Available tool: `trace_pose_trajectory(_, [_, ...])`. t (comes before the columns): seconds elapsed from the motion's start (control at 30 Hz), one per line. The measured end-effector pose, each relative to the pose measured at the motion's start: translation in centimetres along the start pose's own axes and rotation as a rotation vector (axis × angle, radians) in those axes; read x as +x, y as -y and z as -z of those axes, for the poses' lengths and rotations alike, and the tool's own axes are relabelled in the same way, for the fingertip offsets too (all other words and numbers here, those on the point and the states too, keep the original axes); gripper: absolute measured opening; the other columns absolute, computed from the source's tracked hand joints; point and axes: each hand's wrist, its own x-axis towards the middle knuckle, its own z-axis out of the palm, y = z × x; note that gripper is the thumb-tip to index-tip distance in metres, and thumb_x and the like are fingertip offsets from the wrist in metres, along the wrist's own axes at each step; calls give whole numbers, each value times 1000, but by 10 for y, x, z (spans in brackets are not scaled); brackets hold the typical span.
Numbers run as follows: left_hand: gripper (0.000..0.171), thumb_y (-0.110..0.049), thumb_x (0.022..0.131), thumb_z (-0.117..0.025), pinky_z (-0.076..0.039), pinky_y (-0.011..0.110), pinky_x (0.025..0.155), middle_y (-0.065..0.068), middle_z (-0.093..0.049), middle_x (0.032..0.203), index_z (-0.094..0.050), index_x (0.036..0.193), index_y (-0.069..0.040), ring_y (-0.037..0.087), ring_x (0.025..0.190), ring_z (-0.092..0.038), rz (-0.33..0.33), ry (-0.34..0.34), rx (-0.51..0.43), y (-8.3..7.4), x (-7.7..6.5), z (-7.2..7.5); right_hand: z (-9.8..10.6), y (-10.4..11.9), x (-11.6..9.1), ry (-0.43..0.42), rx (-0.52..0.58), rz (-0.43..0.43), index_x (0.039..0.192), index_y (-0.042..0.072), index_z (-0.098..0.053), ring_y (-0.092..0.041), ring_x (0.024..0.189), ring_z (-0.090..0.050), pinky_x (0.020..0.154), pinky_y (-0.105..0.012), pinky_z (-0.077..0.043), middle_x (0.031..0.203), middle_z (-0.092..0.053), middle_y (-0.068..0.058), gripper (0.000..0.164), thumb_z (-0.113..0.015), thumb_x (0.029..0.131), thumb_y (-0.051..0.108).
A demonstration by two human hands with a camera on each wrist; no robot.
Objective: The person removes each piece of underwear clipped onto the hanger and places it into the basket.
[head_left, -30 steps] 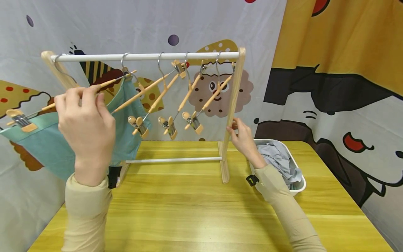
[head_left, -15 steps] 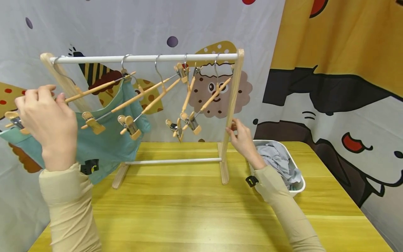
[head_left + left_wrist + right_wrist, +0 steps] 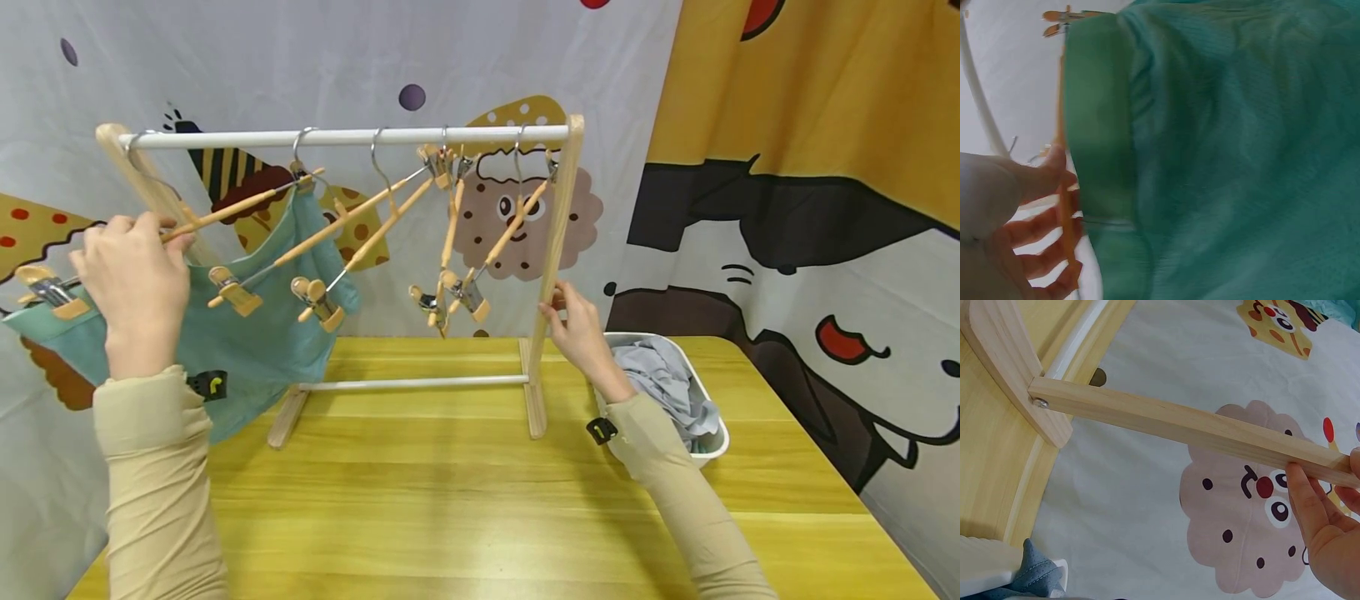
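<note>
My left hand grips the bar of a clip hanger at the rack's left end. In the left wrist view, thumb and fingers wrap the orange bar. From the hanger's clips hangs a teal garment by its waistband, perhaps shorts or a skirt; its lower part is partly hidden behind my forearm. My right hand holds the right wooden post of the clothes rack, thumb and fingers at the post's sides in the right wrist view.
Several bare clip hangers dangle at a slant from the white rail, right of the garment. A white basket with grey-blue clothes stands beside my right forearm. A printed curtain closes off the back of the wooden table.
My left hand has moved left along the hanger bar, then slightly back right. The bare hangers have swung, and one turned more end-on. My right hand stays on the post.
</note>
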Motion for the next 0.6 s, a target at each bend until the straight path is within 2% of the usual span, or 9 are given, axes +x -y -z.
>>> trace_pose_trajectory(0.33, [31, -20, 96, -54, -31, 56, 80, 31, -60, 105, -67, 111, 3, 48, 99, -47, 7, -148, -96, -7, -6, -10, 0, 2, 0, 13, -6, -11, 121, -2, -51, -36, 95, -65, 73, -41, -59, 104, -62, -23, 30, -56, 95, 12])
trace_pose_trajectory(0.6, [34, -25, 97, -51, -32, 55, 85, 27, -60, 104, -67, 115, 0, 46, 103, -47, 69, -175, -119, -9, -7, -9, 0, 2, -1, 9, -15, -6, 122, -2, -51, -36, 94, -65, 73, -41, -59, 104, -62, -23, 32, -56, 95, 13])
